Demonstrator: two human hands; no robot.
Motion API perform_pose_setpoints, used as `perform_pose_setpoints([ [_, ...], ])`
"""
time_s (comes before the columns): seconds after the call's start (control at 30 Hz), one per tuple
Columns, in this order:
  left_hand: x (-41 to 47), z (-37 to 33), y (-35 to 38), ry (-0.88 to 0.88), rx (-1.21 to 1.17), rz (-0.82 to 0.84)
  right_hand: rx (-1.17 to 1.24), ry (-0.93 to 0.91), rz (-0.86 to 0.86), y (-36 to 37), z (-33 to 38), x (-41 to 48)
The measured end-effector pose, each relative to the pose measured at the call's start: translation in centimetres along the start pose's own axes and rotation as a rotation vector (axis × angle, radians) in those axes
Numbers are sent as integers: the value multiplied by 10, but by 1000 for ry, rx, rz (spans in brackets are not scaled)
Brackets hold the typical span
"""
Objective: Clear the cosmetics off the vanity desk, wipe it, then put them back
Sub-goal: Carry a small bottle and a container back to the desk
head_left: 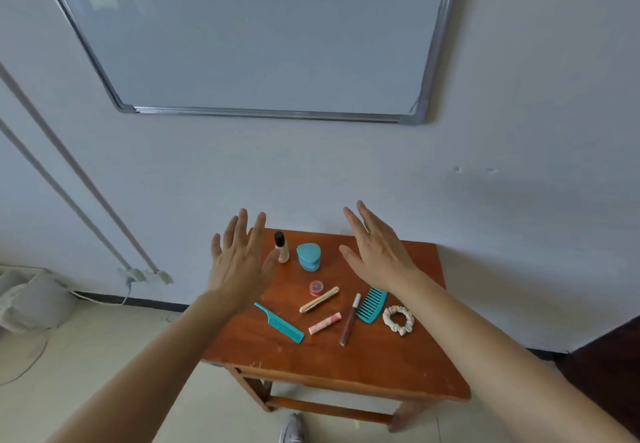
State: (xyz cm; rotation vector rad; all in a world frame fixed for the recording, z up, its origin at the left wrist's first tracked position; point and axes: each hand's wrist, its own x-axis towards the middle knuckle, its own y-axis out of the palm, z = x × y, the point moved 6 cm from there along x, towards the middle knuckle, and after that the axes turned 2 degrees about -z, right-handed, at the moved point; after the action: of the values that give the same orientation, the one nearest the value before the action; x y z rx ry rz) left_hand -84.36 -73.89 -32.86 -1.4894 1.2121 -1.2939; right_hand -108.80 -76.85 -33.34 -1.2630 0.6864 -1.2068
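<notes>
A small wooden desk [346,363] stands against the wall with several cosmetics on it. At the back are a beige bottle with a black cap [282,248] and a blue heart-shaped case [309,256]. In the middle lie a small red pot [316,287], a gold tube [319,299], a pink tube [325,323] and a dark red lip gloss [349,321]. A teal tail comb [279,322] lies left, a teal wide comb [371,305] and a cream scrunchie [398,319] right. My left hand [239,262] and my right hand [375,252] hover above the desk, fingers spread, holding nothing.
A whiteboard [259,34] hangs on the wall above the desk. Two pipes [79,179] run down the wall at left to the floor, near a grey bag [33,299] and a cable. A dark piece of furniture [609,370] stands at right. My shoe [292,429] shows under the desk's front edge.
</notes>
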Motion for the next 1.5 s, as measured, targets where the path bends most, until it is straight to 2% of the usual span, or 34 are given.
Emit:
perform_pose_setpoints([
  [0.3, 123, 63, 108, -29, -112, 283, 56, 90, 188, 92, -6, 123],
  [0.5, 134, 71, 188, -211, -327, 461, 121, 50, 376, 177, -8, 130],
  [0.67, 131, 70, 235, -354, -468, 519, 84, -2, 475, 226, -11, 121],
  [0.83, 130, 58, 251, -393, -478, 490, 87, 37, 360, 231, -14, 116],
  [1.07, 142, 38, 236, -334, -510, 408, 241, 183, 342, 213, -40, 114],
  [1.33, 158, 1, 159, -43, -472, 380, 257, 360, 105, 123, -94, 100],
  [1.5, 176, -46, 107, 230, -383, 211, 205, 459, -115, 54, -109, 75],
])
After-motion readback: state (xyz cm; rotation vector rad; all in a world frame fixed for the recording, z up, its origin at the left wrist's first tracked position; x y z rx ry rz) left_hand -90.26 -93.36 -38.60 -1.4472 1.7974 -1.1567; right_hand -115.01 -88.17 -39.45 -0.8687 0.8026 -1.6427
